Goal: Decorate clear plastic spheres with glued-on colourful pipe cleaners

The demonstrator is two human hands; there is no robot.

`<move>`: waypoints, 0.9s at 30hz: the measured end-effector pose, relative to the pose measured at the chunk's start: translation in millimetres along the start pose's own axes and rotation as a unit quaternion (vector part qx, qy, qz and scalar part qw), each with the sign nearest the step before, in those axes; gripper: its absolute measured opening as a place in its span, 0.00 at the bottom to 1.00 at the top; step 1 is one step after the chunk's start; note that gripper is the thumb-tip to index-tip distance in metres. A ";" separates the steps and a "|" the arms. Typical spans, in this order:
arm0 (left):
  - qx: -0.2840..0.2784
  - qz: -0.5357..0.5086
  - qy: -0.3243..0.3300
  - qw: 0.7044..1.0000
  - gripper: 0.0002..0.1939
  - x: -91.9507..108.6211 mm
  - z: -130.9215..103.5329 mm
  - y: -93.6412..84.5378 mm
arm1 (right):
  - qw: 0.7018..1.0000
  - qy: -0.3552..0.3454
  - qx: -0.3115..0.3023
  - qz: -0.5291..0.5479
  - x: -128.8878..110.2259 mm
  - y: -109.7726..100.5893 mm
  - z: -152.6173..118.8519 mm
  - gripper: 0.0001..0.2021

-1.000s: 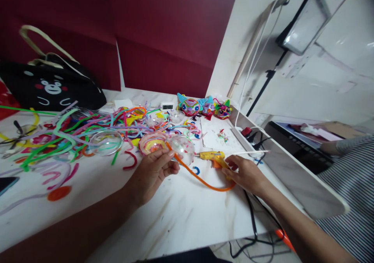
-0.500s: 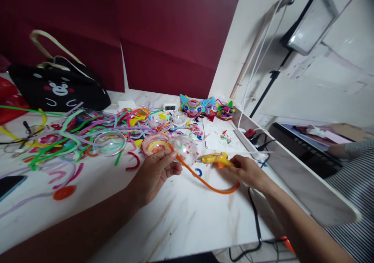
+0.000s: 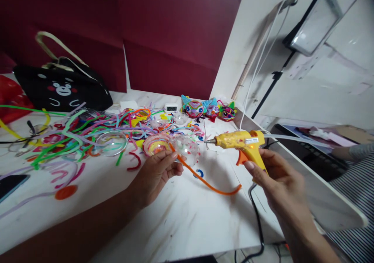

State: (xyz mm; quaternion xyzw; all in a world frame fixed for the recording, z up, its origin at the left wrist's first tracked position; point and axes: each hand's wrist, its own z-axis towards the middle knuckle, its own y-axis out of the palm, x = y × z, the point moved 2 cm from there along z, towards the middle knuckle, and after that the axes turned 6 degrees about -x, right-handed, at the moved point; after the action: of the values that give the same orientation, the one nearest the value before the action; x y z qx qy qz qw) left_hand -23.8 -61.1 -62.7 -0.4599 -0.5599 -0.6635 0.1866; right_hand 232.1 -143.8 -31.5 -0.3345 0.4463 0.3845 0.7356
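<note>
Between thumb and fingers, my left hand [image 3: 157,173] pinches one end of an orange pipe cleaner [image 3: 204,181], whose free end curves out to the right. My right hand [image 3: 277,173] grips the handle of a yellow hot glue gun [image 3: 236,140] with an orange trigger. Its nozzle points left, and a clear glue stick [image 3: 292,139] sticks out of the back. Just behind my left hand sit a clear plastic dome [image 3: 186,148] and a round piece with coiled pink and yellow pipe cleaner [image 3: 154,143]. A short blue curl [image 3: 200,173] lies below the dome.
Many coloured pipe cleaners [image 3: 84,130] spread over the left of the table, with another clear dome [image 3: 112,143] among them. Three decorated animal-face ornaments [image 3: 194,108] stand at the back. A black bag [image 3: 62,85] is back left. The gun's black cord [image 3: 256,220] hangs over the front edge.
My right hand has lifted the glue gun off the table and brought it up and nearer. My left hand keeps its pinch on the orange pipe cleaner, nearly still.
</note>
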 end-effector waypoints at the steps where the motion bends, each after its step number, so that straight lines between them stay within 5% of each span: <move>1: -0.001 -0.004 0.002 1.000 0.17 0.4 0.2 0.2 | 1.000 0.003 -0.009 0.006 1.1 1.7 -2.7 0.20; 13: -0.029 -0.022 0.003 0.999 0.11 -2.2 0.9 -0.7 | 0.979 -0.085 -0.180 -0.040 10.1 15.0 -25.2 0.11; 27: -0.055 -0.032 0.014 0.998 0.08 0.1 -0.7 1.3 | 0.953 -0.153 -0.202 -0.168 15.7 7.8 -28.3 0.05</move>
State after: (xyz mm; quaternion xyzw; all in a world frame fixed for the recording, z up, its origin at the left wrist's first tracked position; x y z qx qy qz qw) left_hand -23.1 -62.0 -61.9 -0.4421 -0.5343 -0.7051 0.1481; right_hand 218.8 -159.5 -57.7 -0.4832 0.1793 0.3839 0.7661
